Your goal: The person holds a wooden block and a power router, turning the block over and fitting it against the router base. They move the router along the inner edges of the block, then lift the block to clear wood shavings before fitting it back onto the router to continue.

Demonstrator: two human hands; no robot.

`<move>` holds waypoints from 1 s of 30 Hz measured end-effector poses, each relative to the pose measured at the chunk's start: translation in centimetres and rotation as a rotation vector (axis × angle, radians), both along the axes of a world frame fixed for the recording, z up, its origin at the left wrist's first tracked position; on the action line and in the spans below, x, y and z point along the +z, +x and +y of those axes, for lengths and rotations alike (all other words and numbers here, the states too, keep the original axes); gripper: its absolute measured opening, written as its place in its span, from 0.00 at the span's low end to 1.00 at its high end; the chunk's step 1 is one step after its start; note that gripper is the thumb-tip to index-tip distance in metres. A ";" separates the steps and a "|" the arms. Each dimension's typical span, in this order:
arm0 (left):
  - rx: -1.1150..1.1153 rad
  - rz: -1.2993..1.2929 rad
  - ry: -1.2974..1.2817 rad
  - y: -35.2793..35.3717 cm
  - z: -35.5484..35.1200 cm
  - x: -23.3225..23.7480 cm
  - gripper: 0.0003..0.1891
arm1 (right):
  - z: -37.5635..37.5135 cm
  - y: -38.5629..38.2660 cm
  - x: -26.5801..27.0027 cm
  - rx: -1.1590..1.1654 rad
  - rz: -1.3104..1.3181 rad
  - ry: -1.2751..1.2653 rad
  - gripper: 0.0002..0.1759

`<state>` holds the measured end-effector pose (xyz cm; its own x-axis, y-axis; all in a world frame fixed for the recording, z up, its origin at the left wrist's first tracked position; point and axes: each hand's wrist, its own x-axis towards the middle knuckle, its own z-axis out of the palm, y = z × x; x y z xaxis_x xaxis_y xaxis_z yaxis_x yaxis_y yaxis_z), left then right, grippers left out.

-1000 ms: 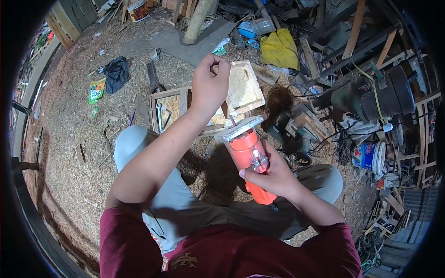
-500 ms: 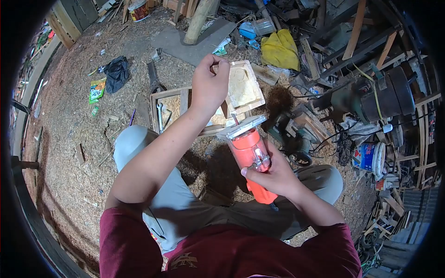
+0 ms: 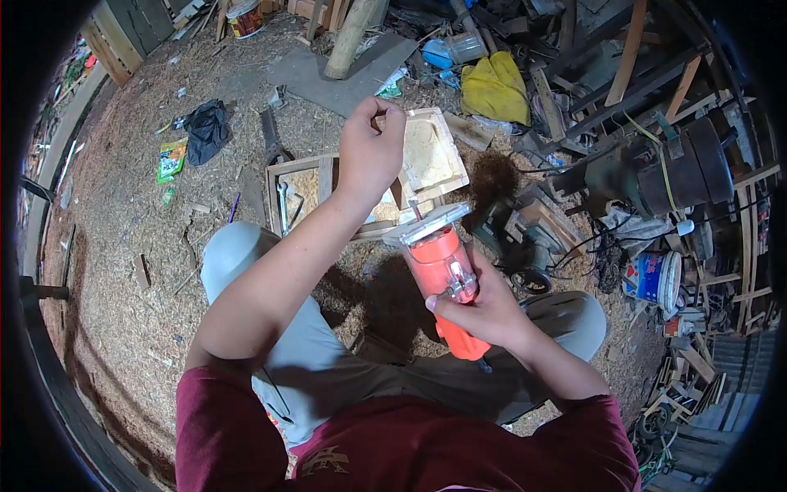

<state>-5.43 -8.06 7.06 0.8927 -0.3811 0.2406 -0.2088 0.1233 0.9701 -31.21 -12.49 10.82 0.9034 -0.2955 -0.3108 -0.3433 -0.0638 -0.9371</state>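
An orange trim router (image 3: pixel 434 261) is in my right hand (image 3: pixel 484 307), its fingers wrapped round the body and the thumb across the front. Its pale flat base (image 3: pixel 434 224) faces away from me, with a thin bit sticking out close to the lower left corner of a square wooden piece (image 3: pixel 434 156). That piece has a raised border and a shallow carved hollow. My left hand (image 3: pixel 375 143) is closed at the left edge of the wooden piece; what its curled fingers hold is hidden. Below lies a shallow wooden box (image 3: pixel 275 193), partly covered by my left forearm.
A wrench (image 3: pixel 283 205) lies inside the box. Sawdust covers the ground, with a black plastic bag (image 3: pixel 206 131) and a green packet (image 3: pixel 171 160) to the left. A yellow cloth (image 3: pixel 496 88), scrap wood, cables, a motor-like machine (image 3: pixel 684 172) and a bucket (image 3: pixel 653 279) crowd the right.
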 end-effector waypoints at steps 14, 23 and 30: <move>0.000 0.024 0.006 -0.1 0.1 0.1 0.10 | 0.1 0.1 0.2 -0.001 0.001 0.018 0.34; 0.006 0.007 -0.021 -0.1 0.0 -0.1 0.09 | 0.1 0.1 -0.2 -0.006 -0.023 -0.019 0.33; -0.005 0.027 -0.026 -0.3 0.1 0.2 0.08 | 0.0 0.0 0.0 0.023 0.010 -0.020 0.36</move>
<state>-5.71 -7.97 7.28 0.8971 -0.3795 0.2261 -0.1818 0.1492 0.9719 -31.22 -12.53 10.83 0.9070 -0.2805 -0.3140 -0.3507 -0.0907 -0.9321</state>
